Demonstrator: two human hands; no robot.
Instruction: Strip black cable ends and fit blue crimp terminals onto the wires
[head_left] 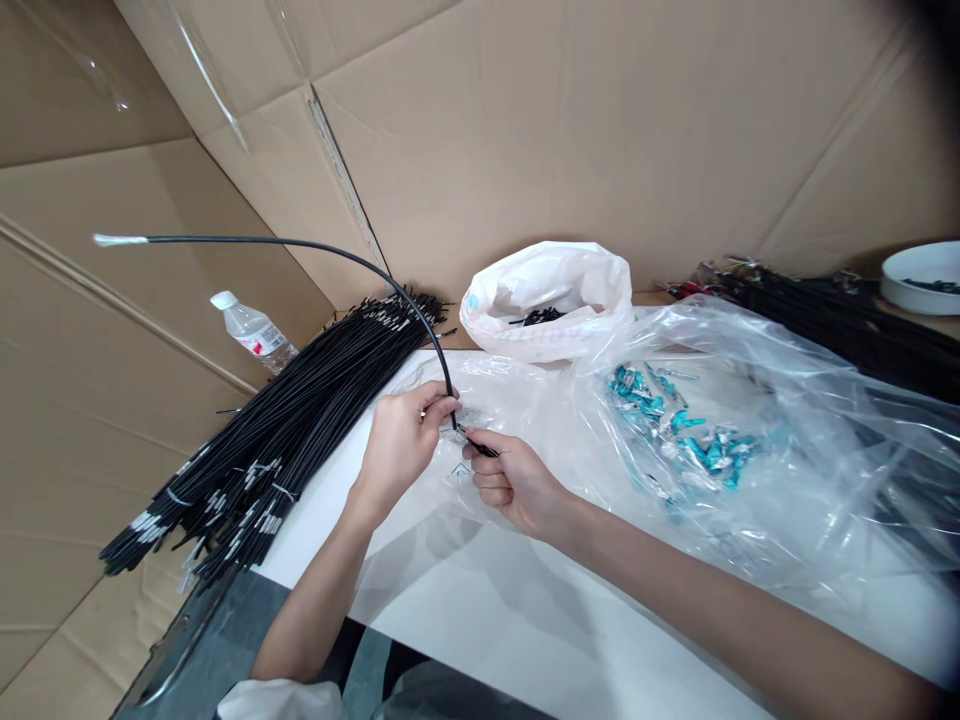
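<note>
My left hand (401, 435) pinches a black cable (360, 260) close to its lower end. From there the cable arcs up and to the left, ending in a whitish, frayed-looking tip. Just right of the pinch, my right hand (517, 485) is closed on a small black piece (482, 449), with a thin metallic bit showing at the cable's end. Fingers hide most of that piece, and its kind cannot be made out. Both hands are over clear plastic sheeting (517, 400) on the white table surface (480, 610).
Bundled black cables (300, 420) lie at left beside a plastic bottle (259, 330). Behind my hands, a white bag (495, 330) contains small black pieces. Teal and silver connectors (705, 440) lie in clear plastic at right. Farther right are more dark cables (832, 315) and a white bowl (919, 300).
</note>
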